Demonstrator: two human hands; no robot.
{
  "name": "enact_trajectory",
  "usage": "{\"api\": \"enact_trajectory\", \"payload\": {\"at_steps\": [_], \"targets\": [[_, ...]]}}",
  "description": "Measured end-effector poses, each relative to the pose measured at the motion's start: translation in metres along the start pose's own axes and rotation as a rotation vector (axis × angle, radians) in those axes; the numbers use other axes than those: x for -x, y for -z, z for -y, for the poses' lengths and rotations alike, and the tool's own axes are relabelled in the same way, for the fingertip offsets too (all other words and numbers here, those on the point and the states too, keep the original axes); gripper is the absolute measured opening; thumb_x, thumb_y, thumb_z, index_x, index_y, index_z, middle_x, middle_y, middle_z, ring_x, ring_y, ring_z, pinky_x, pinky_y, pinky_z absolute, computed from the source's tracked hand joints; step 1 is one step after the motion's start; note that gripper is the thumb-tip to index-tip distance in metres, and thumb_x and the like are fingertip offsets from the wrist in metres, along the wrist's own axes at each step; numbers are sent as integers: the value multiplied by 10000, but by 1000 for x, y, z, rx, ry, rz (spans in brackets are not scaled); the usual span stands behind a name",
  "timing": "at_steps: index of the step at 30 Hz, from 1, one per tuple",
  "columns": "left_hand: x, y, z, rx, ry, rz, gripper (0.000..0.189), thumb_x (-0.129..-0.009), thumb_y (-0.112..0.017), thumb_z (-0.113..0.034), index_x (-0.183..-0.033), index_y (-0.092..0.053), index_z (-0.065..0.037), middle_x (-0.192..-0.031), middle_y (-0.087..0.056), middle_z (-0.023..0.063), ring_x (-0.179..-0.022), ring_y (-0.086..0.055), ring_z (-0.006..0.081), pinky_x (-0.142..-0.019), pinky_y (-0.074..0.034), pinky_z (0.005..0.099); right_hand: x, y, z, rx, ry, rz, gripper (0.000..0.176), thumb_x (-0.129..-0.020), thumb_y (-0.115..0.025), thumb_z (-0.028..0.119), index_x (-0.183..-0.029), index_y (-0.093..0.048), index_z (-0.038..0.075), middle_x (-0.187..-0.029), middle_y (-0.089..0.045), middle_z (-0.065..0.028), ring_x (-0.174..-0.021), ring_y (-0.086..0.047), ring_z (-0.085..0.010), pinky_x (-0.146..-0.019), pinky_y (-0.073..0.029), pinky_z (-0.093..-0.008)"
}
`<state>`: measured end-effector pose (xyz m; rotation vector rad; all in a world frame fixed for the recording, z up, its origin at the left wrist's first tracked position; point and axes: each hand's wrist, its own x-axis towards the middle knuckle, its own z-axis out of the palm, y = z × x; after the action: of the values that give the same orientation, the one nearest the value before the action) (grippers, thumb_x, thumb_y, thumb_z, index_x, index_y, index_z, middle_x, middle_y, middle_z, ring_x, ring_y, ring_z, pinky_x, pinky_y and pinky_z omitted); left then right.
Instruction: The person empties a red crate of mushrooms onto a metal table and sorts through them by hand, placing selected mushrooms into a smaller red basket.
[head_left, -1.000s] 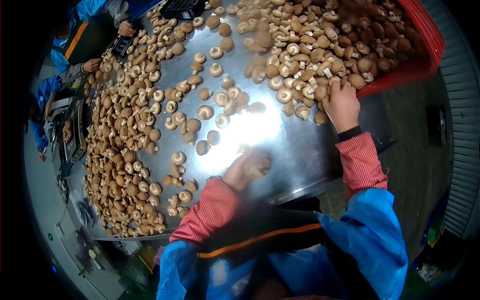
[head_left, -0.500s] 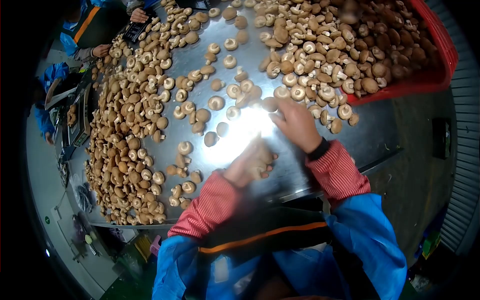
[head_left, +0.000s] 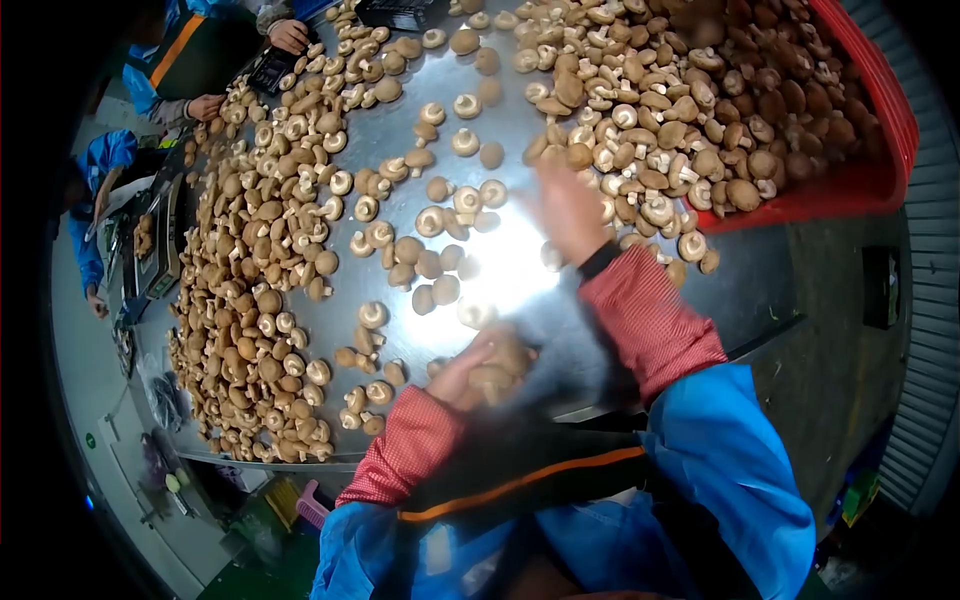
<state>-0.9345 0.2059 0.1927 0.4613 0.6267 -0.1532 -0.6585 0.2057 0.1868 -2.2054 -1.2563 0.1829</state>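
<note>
My left hand (head_left: pixel 468 372) is low over the near edge of the metal table, its fingers curled round several shiitake mushrooms (head_left: pixel 505 368). A pale-gilled mushroom (head_left: pixel 476 312) is just beyond it. My right hand (head_left: pixel 572 212) reaches forward at the left edge of the big mushroom heap (head_left: pixel 640 130). Motion blurs its fingers, but thumb and fingers look spread, and I see nothing between them. To the left of it, a loose cluster of mushrooms (head_left: pixel 465 205) lies on the steel, some with stems up and some with brown caps up.
A red crate (head_left: pixel 895 150) lies at the right, with mushrooms spilling from it. Another long heap of mushrooms (head_left: pixel 255 300) covers the table's left side. At the far left, a co-worker's hand (head_left: pixel 290 36) rests by a black tray (head_left: pixel 270 70). The metal table (head_left: pixel 750 270) ends at right.
My right hand has moved forward and left to the heap's edge. My left hand has drawn back towards my body with mushrooms in it. More mushrooms lie in the middle cluster.
</note>
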Motion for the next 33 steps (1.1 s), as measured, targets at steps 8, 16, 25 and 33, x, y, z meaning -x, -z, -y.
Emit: {"api": "enact_trajectory", "payload": {"at_steps": [8, 16, 25, 33], "targets": [[-19, -12, -20, -93, -63, 41, 600, -1010, -422, -525, -1481, -321, -167, -1276, -558, 203, -978, -665, 319, -706, -620, 393, -30, -1, -44, 121, 58, -43, 495, -840, -678, 400, -1164, -625, 30, -931, -652, -174, -811, -664, -339, -679, -551, -435], [-38, -15, -31, 28, -27, -29, 728, -990, -304, -665, -1438, -420, -103, -1275, -598, 163, -1084, -630, 354, -802, -579, 492, 71, 48, 18, -485, 260, 600, 441, -868, -683, 323, -1184, -576, 35, -1039, -615, -183, -926, -627, -357, -805, -508, -446], [-31, -42, -22, -39, 12, 95, 562, -931, -550, -490, -1360, -498, -132, -1251, -591, 162, -1117, -619, 343, -723, -625, 495, 24, 120, -112, 548, -386, 154, 585, -896, -633, 541, -1179, -539, 37, -801, -671, -171, -717, -700, -333, -560, -541, -444], [-32, -36, -3, -62, 69, 93, 590, -922, -555, -468, -1395, -452, -132, -1325, -550, 173, -1171, -603, 365, -750, -630, 487, 62, 39, -39, 269, -106, 39, 568, -895, -628, 235, -1414, -448, 88, -955, -670, -156, -840, -662, -322, -693, -535, -413]]}}
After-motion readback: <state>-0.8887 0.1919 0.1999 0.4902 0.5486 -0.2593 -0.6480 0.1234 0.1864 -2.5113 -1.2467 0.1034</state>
